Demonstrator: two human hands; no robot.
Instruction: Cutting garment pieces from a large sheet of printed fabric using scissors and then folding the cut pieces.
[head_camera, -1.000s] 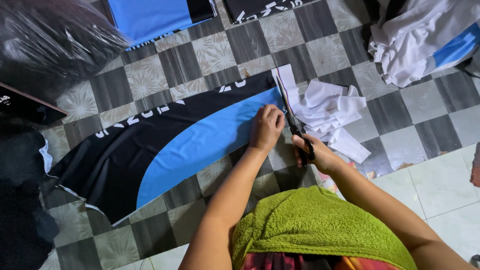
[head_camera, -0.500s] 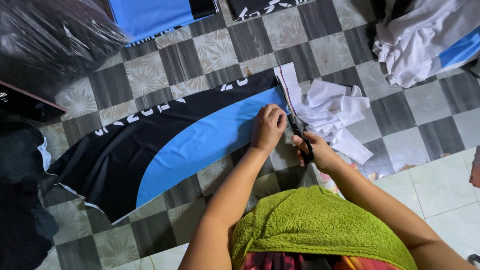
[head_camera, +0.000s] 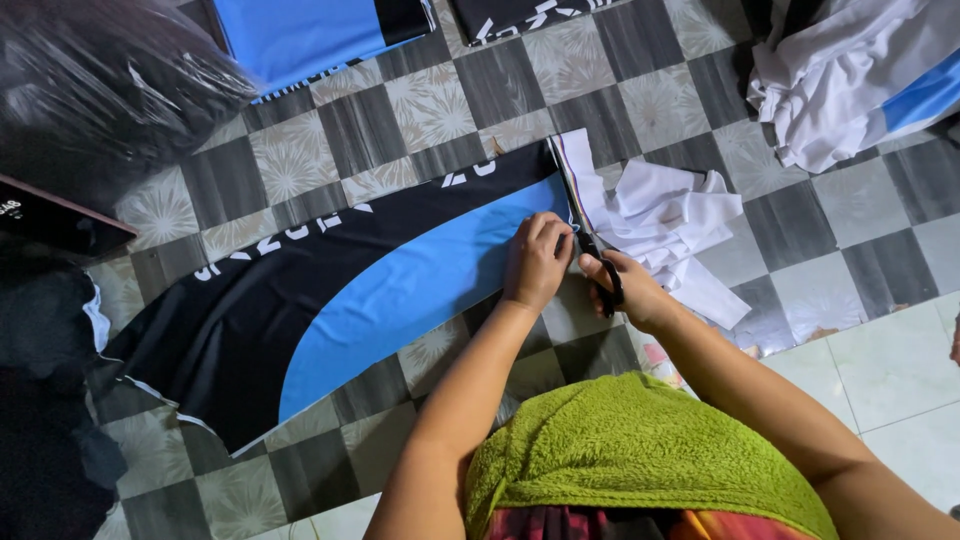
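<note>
A black and blue fabric panel (head_camera: 330, 300) lies flat on the checkered floor (head_camera: 400, 110) (white offcuts (head_camera: 665, 215) sit just beside its right edge). The left hand (head_camera: 537, 262) presses flat on the panel's right end, fingers spread. The right hand (head_camera: 628, 290) grips black scissors (head_camera: 590, 245), blades along the cut edge. Both hands have barely shifted since earlier.

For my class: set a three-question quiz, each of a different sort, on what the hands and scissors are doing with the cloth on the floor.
1. True or false: the left hand presses on the black and blue cloth.
2. What does the right hand hold?
A. scissors
B. a pen
C. a ruler
3. What lies just right of the scissors?

Key: 1 true. 2 A. 3 white scraps.
</note>
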